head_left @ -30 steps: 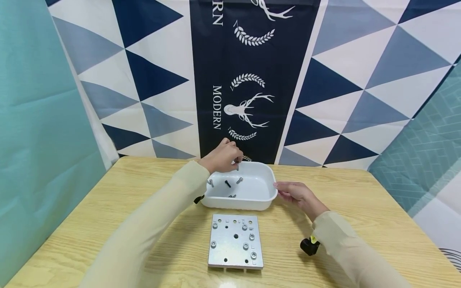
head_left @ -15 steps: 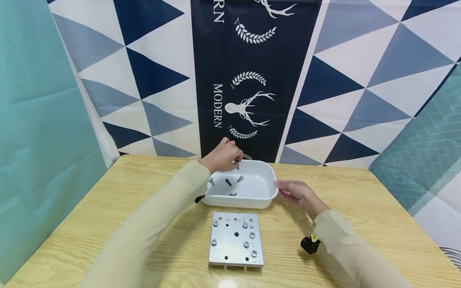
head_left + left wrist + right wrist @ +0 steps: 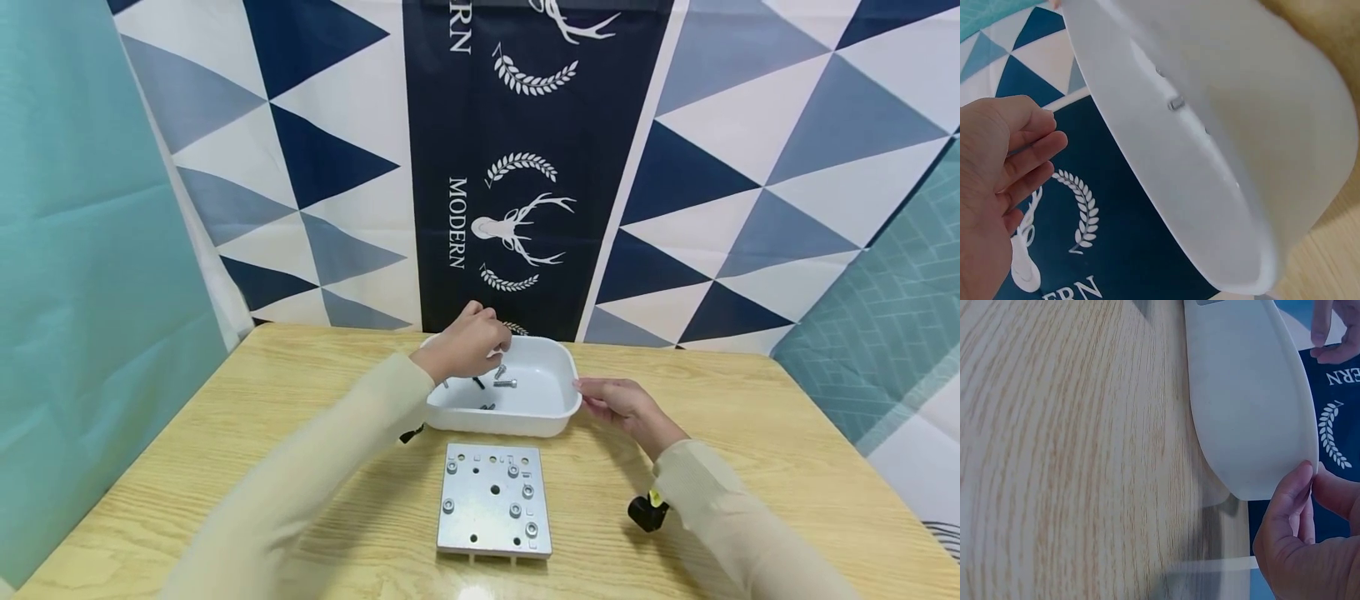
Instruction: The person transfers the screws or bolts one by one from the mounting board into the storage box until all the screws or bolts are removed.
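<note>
My left hand (image 3: 468, 342) hovers over the back left part of a white plastic box (image 3: 495, 423). In the left wrist view its fingers (image 3: 1041, 150) are loosely bent and hold nothing. At the box's right end, my right hand (image 3: 618, 404) pinches the rim between thumb and fingers, as the right wrist view also shows. Inside lie several socket head screws, among them a silver screw (image 3: 506, 383) lying sideways and a black screw (image 3: 478, 382) partly behind the left hand. In front of the box sits a silver metal plate (image 3: 483, 521) with holes and several screws set in it.
The wooden table (image 3: 330, 492) runs up to a patterned cloth (image 3: 337, 275) just behind the box. A black wrist camera (image 3: 647, 513) hangs under the right sleeve, and another dark piece (image 3: 411, 434) shows by the left sleeve.
My left hand has let go of a silver screw, which now lies in the box, and the hand has dipped slightly. The right hand keeps its hold on the rim.
</note>
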